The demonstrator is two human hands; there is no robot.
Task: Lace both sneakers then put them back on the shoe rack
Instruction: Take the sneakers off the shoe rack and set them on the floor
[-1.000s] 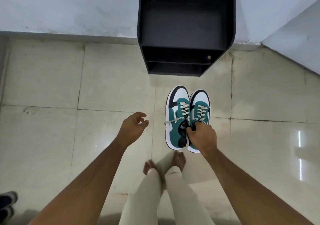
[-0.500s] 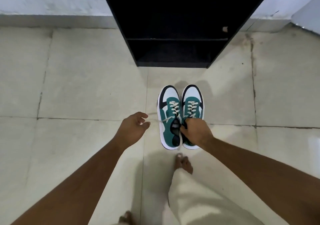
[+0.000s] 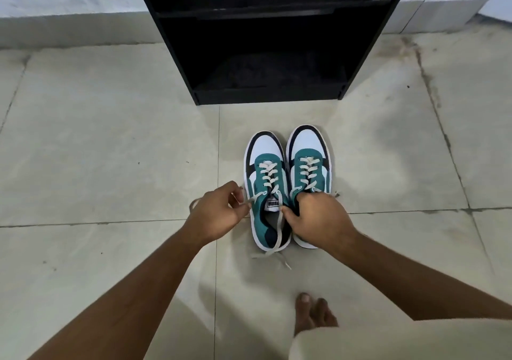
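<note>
Sneakers point(image 3: 288, 182): light, soft-collared; right hand point(image 3: 318, 218) is pinching both inner collars.
Lace point(image 3: 274, 238): limp; left hand point(image 3: 219, 210) is nipping its end.

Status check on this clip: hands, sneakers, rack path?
Left hand pinching a lace end; right hand gripping both sneakers. Sneakers on floor, short of shoe rack. Path clear.

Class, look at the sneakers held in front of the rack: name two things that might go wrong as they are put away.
1. A loose lace trails from the left sneaker onto the floor; it might snag on the rack edge or get trodden by the bare foot.
2. The right hand alone pinches both sneakers at the collars, so the right sneaker may slip.
</note>
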